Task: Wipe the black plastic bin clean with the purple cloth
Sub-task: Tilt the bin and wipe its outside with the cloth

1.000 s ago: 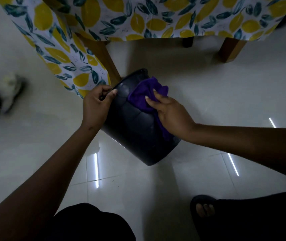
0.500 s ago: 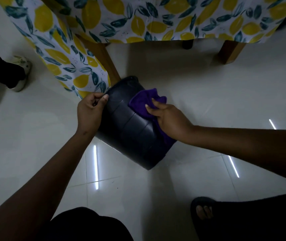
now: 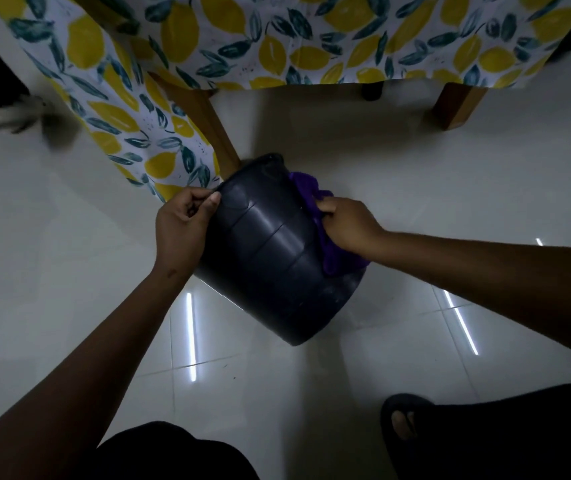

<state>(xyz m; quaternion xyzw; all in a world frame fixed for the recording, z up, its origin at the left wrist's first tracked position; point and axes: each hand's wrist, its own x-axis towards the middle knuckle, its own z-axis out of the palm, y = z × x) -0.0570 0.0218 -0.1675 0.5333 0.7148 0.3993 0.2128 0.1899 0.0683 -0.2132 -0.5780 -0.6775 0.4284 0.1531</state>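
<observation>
On the glossy white tiled floor (image 3: 415, 209) at frame centre, the left hand (image 3: 182, 228) pinches the tilted black plastic bin (image 3: 270, 258) by its rim while the right hand (image 3: 350, 225) presses the bunched purple cloth (image 3: 329, 251) to its right side wall; wiping is under way, and the next move likely calls for rotating the bin to an unwiped face.

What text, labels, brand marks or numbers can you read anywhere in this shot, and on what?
None can be read.
Black plastic bin: only moulded ridge lines on the side; a faint raised shape near the rim is too dim to read.
Purple cloth under the right hand: plain, no tag showing.
Tablecloth: lemon and leaf print only, no words.
Left hand covers part of the bin's rim, so that part cannot be checked.
</observation>
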